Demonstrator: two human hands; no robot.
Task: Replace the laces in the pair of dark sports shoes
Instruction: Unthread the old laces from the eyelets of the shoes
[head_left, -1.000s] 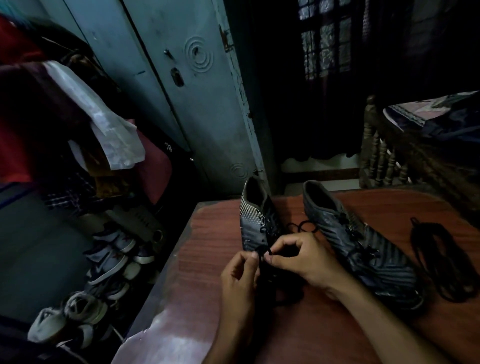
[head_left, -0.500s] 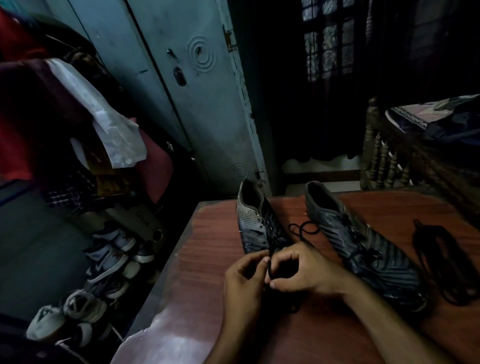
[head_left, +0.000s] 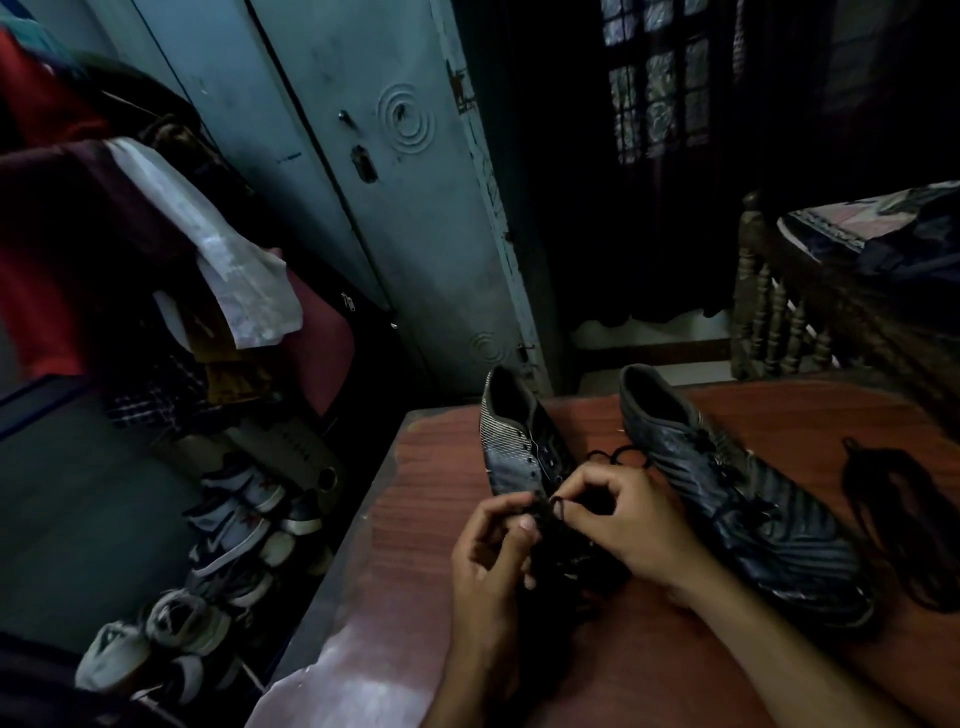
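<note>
Both hands, left (head_left: 485, 551) and right (head_left: 621, 525), pinch the black lace (head_left: 558, 503) over the left shoe (head_left: 519, 452) near the tabletop's (head_left: 431, 519) left edge; in this gloom it could miss an eyelet.

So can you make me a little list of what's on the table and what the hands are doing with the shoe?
table: reddish wooden top
left shoe: dark, striped side, front hidden under hands
right shoe: dark, lying beside it, untouched
left hand: pinches black lace
right hand: pinches the same lace
spare laces: dark bundle at table's right side
floor at left: pile of sneakers
</note>
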